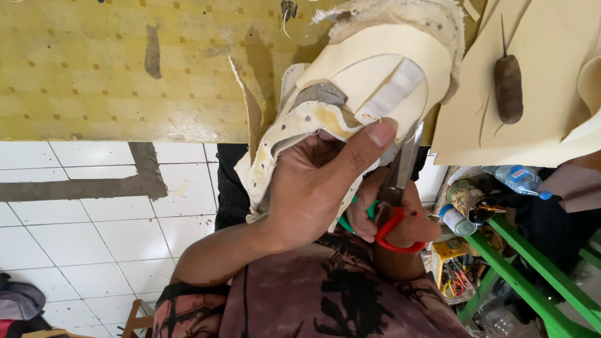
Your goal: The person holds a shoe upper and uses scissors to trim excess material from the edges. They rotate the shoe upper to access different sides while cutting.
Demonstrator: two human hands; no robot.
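My left hand [316, 181] grips a cream-coloured shoe upper on a last [363, 81], thumb pressed on its edge beside a white strap. The piece has ragged lining and small punched holes along its rim. My right hand [400, 216] sits just below and to the right, fingers through the red and green handles of a pair of scissors [400, 181]. The blades point up and touch the shoe's edge near my thumb. Much of the right hand is hidden behind the left hand and the shoe.
A yellow patterned table top [113, 69] fills the upper left. Cream sheet material [538, 119] lies at the upper right with a brown-handled awl [508, 84] on it. A green rack [532, 275] holds a bottle, a can and small tools. White floor tiles [81, 219] lie below.
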